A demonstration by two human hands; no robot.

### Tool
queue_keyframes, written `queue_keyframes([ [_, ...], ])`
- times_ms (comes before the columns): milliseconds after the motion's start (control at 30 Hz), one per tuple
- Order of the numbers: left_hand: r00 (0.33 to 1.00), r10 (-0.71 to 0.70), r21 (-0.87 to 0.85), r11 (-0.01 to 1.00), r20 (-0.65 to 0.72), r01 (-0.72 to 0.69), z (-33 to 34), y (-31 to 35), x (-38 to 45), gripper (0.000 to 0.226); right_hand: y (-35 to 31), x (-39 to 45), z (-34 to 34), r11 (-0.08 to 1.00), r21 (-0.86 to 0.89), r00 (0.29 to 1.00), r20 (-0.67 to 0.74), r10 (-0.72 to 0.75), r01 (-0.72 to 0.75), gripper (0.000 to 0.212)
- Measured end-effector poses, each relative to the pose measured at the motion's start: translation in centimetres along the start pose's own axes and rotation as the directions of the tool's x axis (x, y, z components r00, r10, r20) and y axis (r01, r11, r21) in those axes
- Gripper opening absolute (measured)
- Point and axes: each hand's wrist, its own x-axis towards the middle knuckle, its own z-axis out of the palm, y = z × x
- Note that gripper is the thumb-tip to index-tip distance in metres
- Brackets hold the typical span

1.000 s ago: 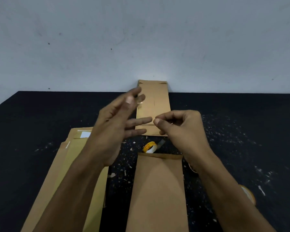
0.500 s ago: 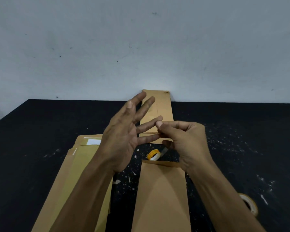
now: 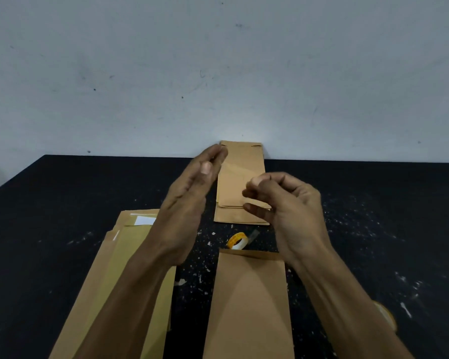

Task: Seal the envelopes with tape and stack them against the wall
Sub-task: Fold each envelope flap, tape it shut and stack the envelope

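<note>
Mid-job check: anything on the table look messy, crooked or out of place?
Pale flecks and scraps litter the black table between the envelopes. The left envelope pile is fanned unevenly, edges offset. The stack against the wall looks fairly square.

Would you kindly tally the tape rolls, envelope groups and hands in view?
Tape rolls: 2, yellow roll, roll behind right forearm
Envelope groups: 3, wall stack, left pile, middle envelope
Hands: 2, left hand, right hand
Total: 7
</note>
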Motion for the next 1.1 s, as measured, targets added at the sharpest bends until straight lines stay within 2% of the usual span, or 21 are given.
queue_keyframes([
  [100, 0.999, 0.036, 0.169, 0.985, 0.026, -0.040, -0.4, 0.1, -0.5, 0.052, -1.3, -0.2, -0.1, 0.980, 0.185, 0.982, 0.184, 0.043, -0.078, 0.018],
  [167, 0.997, 0.057, 0.336, 0.939, 0.061, -0.075, -0.3, -0.2, -0.9, 0.052, -1.5, -0.6, -0.2, 0.975, 0.208, 0.968, 0.249, 0.026, -0.080, 0.018],
  [267, 0.997, 0.040, 0.591, 0.804, 0.067, -0.072, -0.2, -0.6, -1.6, 0.048, -1.2, -1.2, -0.6, 0.989, 0.146, 0.968, 0.249, -0.014, -0.023, 0.018],
  [333, 0.999, -0.019, 0.731, 0.683, 0.026, -0.006, -0.5, -0.6, -1.8, 0.049, -1.1, -1.5, -1.1, 0.989, 0.144, 0.973, 0.226, -0.040, 0.007, 0.012],
  [367, 1.000, -0.025, 0.753, 0.657, -0.005, 0.020, -0.7, -0.5, -2.1, 0.049, -1.3, -1.7, -1.4, 0.990, 0.137, 0.974, 0.218, -0.052, 0.022, 0.007],
  [400, 0.999, -0.012, 0.710, 0.703, -0.049, 0.043, -0.8, -0.4, -2.5, 0.045, -1.6, -1.9, -1.6, 0.992, 0.125, 0.974, 0.219, -0.058, 0.031, 0.002],
  [433, 0.994, -0.018, 0.576, 0.814, -0.104, 0.075, -0.8, -0.2, -2.8, 0.039, -1.7, -2.1, -1.9, 0.993, 0.116, 0.972, 0.225, -0.060, 0.034, 0.005],
  [467, 0.985, -0.081, 0.359, 0.924, -0.152, 0.131, -0.7, 0.2, -3.1, 0.034, -1.8, -2.3, -2.1, 0.993, 0.113, 0.971, 0.234, -0.059, 0.033, 0.007],
  [500, 0.968, -0.189, 0.115, 0.971, -0.163, 0.209, -0.4, 0.6, -3.2, 0.033, -1.8, -2.5, -2.3, 0.993, 0.111, 0.968, 0.245, -0.057, 0.030, 0.007],
  [533, 0.948, -0.287, -0.078, 0.957, -0.136, 0.279, -0.2, 0.8, -3.3, 0.035, -1.7, -2.6, -2.5, 0.993, 0.111, 0.964, 0.260, -0.054, 0.026, 0.006],
  [600, 0.924, -0.376, -0.258, 0.901, -0.066, 0.348, 0.2, 0.8, -3.5, 0.042, -1.3, -2.9, -2.8, 0.995, 0.098, 0.956, 0.288, -0.051, 0.023, 0.006],
  [667, 0.919, -0.393, -0.304, 0.878, -0.019, 0.369, 0.4, 0.6, -3.7, 0.043, -0.8, -3.3, -2.9, 0.997, 0.081, 0.952, 0.303, -0.040, 0.016, 0.005],
  [800, 0.919, -0.394, -0.314, 0.869, 0.030, 0.383, 0.4, -0.5, -4.1, 0.031, 0.1, -3.8, -3.1, 0.998, 0.069, 0.956, 0.294, -0.017, -0.004, 0.005],
  [933, 0.927, -0.374, -0.300, 0.880, 0.041, 0.368, 0.0, -1.3, -4.4, 0.038, 0.6, -4.1, -3.0, 0.998, 0.055, 0.960, 0.280, -0.001, -0.015, 0.006],
  [1033, 0.936, -0.351, -0.212, 0.915, -0.001, 0.343, -0.3, -1.7, -4.4, 0.037, 0.6, -4.3, -3.0, 0.998, -0.010, 0.968, 0.244, 0.064, -0.063, 0.009],
  [1100, 0.943, -0.332, -0.102, 0.939, -0.020, 0.328, -0.3, -2.0, -4.4, 0.027, 0.6, -4.4, -3.1, 0.991, -0.108, 0.973, 0.208, 0.103, -0.082, 0.015],
])
